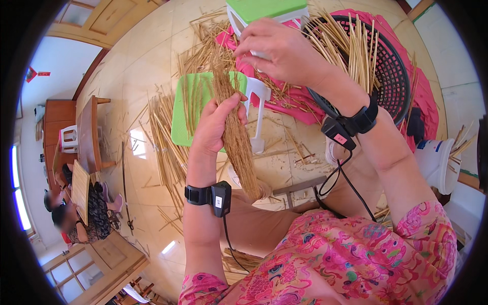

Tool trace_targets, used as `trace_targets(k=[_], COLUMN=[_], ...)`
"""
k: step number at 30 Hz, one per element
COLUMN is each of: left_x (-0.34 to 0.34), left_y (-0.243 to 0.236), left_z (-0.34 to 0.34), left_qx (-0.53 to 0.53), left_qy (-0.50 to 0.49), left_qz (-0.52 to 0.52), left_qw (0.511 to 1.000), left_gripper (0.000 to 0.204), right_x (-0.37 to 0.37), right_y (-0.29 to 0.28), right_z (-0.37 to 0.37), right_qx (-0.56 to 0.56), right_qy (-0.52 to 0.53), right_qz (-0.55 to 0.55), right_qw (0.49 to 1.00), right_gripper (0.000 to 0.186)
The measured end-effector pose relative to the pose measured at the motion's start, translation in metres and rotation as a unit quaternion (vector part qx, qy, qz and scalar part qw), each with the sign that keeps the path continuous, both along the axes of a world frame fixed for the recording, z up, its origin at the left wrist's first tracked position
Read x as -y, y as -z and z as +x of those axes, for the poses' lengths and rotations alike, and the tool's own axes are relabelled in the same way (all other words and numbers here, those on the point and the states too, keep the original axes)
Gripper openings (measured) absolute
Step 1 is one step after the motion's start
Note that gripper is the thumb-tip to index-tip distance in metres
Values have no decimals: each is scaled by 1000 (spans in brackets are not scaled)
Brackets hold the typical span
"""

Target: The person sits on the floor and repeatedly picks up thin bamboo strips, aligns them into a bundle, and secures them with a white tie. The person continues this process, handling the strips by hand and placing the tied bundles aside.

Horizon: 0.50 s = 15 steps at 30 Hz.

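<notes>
My left hand (pixel 219 121) wraps a bundle of dry stalks (pixel 240 147) at the center of the frame, in front of a green-topped stool (pixel 182 114). My right hand (pixel 287 56), upper center, hangs half-curled; whether it pinches anything, I cannot tell. The bundle looks light, springy, probably brittle at its feathery ends, best gripped whole-handed around its middle.

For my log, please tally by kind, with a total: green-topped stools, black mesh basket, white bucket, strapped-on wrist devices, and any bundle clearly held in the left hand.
Green-topped stools: 2
Black mesh basket: 1
White bucket: 1
Wrist devices: 2
Brown stalk bundle in the left hand: 1
Total: 7
</notes>
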State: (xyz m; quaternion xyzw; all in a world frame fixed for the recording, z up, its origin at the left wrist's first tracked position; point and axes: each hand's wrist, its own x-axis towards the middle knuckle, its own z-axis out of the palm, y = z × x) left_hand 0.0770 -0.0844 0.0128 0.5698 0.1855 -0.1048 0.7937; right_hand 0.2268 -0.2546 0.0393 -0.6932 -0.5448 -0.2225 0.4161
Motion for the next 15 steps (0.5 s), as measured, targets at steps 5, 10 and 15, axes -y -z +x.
trace_targets(k=[5, 10, 15], left_x=[7, 10, 14], left_y=[0, -2, -2], left_z=[4, 5, 6], left_qx=[-8, -7, -19], left_qy=[5, 12, 12], left_qz=[46, 66, 63], left_qw=[999, 998, 998], left_gripper=[24, 25, 26], right_x=[-3, -2, -4], right_y=[17, 20, 21], right_z=[1, 2, -1], right_qx=[41, 25, -12], right_qy=[0, 15, 12], right_qz=[-112, -145, -135], right_qw=[993, 989, 991], right_gripper=[6, 6, 6])
